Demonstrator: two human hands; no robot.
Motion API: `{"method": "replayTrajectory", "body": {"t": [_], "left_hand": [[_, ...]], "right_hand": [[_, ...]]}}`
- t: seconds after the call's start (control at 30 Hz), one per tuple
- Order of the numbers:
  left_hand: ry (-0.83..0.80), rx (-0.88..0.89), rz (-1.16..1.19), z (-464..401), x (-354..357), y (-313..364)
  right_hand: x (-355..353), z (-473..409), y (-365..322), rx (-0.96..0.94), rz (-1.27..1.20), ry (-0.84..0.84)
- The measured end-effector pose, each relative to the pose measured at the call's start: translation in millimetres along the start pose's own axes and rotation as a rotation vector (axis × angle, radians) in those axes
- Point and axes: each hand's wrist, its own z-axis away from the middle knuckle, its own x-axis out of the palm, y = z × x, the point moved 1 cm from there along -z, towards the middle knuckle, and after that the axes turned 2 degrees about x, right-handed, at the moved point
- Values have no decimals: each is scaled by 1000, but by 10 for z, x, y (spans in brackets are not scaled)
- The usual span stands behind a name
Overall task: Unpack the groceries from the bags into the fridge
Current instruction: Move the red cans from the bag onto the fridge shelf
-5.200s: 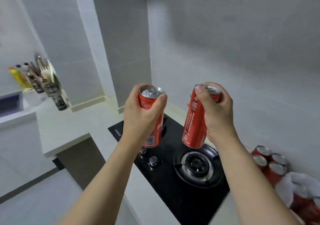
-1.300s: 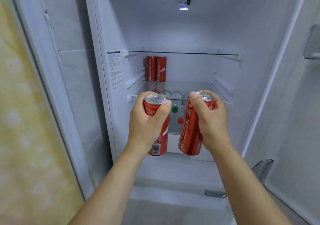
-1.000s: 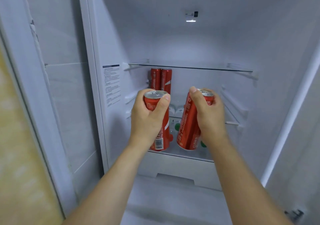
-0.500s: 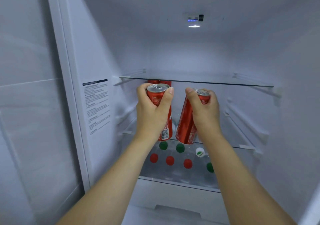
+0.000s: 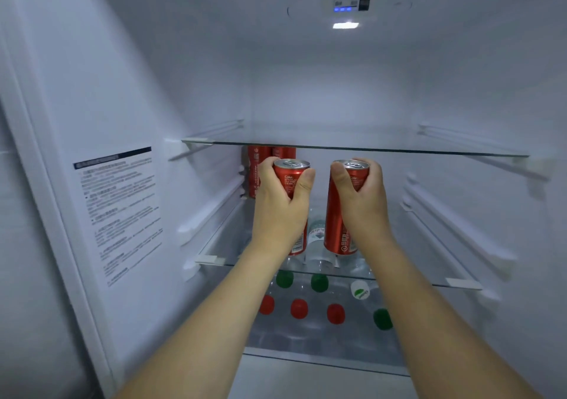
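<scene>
Partway — two red cola cans (image 5: 271, 165) already stand far left on the middle glass shelf (image 5: 429, 277); left hand (image 5: 280, 207) and right hand (image 5: 363, 204) each wrap curled fingers around another can, not yet set down.

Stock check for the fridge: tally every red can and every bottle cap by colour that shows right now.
Red cans: 4 (one in the left hand, one in the right hand, two at the back left of the middle shelf)
Red caps: 3
Green caps: 3
White caps: 1
Total: 11
</scene>
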Motion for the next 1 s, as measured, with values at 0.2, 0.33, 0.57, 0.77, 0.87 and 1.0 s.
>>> {"method": "replayTrajectory", "body": {"t": [0.2,0.33,0.57,0.77,0.87,1.0], "left_hand": [[-58,29,-3,-162,209,-149],[-110,20,-1,-309,337,-256],[-167,-56,-36,-489,561,-442],[-145,-75,-96,-682,729,-582],[-132,-62,-185,-669,799,-669],[-140,-56,-289,-630,868,-745]], "right_hand": [[69,-232,229,-55,14,24],[123,-408,363,-64,7,49],[238,-719,563,-60,27,59],[315,-957,724,-60,20,74],[315,-969,927,-46,37,37],[315,-986,1055,-24,59,11]]}}
